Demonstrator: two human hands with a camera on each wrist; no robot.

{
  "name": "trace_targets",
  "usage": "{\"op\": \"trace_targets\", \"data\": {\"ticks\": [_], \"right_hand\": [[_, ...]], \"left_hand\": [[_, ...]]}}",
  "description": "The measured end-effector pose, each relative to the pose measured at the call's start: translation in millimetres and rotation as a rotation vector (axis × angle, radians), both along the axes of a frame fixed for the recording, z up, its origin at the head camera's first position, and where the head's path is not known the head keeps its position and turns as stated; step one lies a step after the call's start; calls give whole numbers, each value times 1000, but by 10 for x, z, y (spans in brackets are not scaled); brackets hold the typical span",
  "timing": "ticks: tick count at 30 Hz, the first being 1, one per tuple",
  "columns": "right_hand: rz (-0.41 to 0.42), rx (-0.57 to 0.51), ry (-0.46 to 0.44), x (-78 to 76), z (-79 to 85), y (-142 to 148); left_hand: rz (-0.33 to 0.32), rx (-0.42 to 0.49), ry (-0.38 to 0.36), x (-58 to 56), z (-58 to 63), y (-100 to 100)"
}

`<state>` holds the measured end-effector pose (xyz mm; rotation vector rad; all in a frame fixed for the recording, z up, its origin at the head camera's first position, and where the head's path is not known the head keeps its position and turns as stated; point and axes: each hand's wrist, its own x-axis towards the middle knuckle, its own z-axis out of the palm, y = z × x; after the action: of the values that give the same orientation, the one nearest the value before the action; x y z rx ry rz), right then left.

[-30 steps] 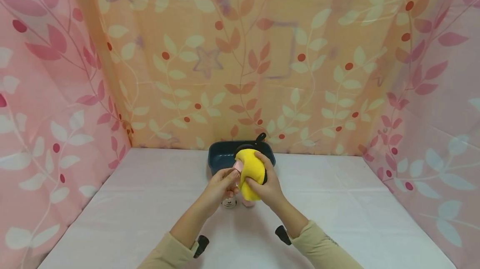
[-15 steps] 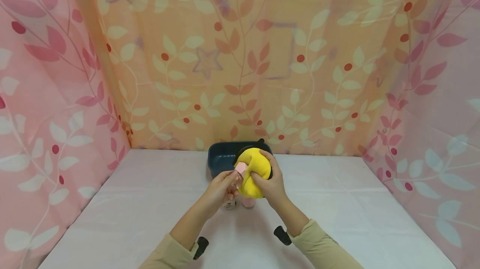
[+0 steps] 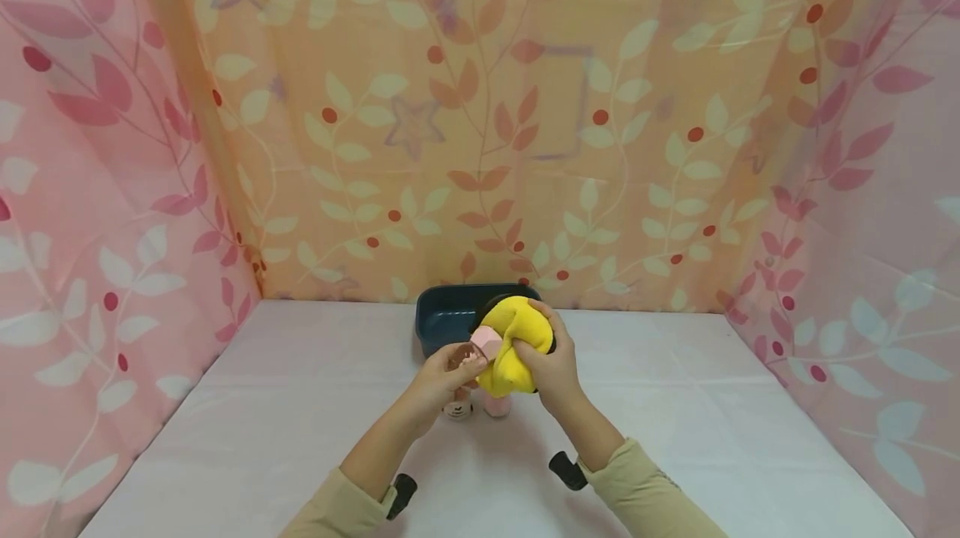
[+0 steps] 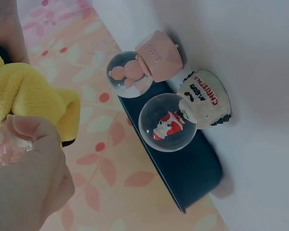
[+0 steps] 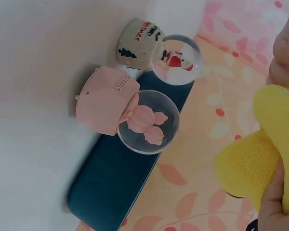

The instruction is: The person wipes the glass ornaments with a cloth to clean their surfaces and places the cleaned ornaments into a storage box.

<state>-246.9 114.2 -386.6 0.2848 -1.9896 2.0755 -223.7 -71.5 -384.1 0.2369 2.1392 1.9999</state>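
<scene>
In the head view my left hand (image 3: pixel 441 376) holds a small snow globe with a pink base (image 3: pixel 486 342) and a clear ball, tilted above the table. My right hand (image 3: pixel 557 361) grips a fuzzy yellow cloth (image 3: pixel 525 323) with a dark edge. Folds of the cloth lie against the pink base. The left wrist view has the cloth (image 4: pixel 33 91) beside my left fingers, which cover most of the clear ball (image 4: pixel 7 147). Seen from the right wrist, the cloth (image 5: pixel 245 163) bulges around my right fingers (image 5: pixel 274 207).
Two snow globes stand on the white table below my hands: a pink one marked CACTUS (image 4: pixel 161 55) and a white Christmas one (image 4: pixel 207 98) with a red-and-white figure. Behind them is a dark blue basin (image 3: pixel 442 317). Patterned cloth walls (image 3: pixel 480 146) enclose the table.
My right hand has shifted slightly right with the yellow cloth, so more of the pink base shows. The black loop above the cloth has dropped almost out of sight. The left hand has turned slightly.
</scene>
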Motion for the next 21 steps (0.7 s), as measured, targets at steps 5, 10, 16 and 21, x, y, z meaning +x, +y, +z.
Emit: {"op": "trace_targets", "data": {"ticks": [5, 10, 16, 21], "right_hand": [[-8, -54, -31, -8, 8, 26], [-20, -67, -33, -5, 9, 47], [10, -52, 48, 16, -7, 58], [74, 58, 150, 53, -45, 7]], "left_hand": [[9, 38, 23, -1, 5, -7], [33, 87, 8, 16, 13, -22], [23, 137, 26, 15, 37, -12], [28, 166, 31, 3, 50, 16]]}}
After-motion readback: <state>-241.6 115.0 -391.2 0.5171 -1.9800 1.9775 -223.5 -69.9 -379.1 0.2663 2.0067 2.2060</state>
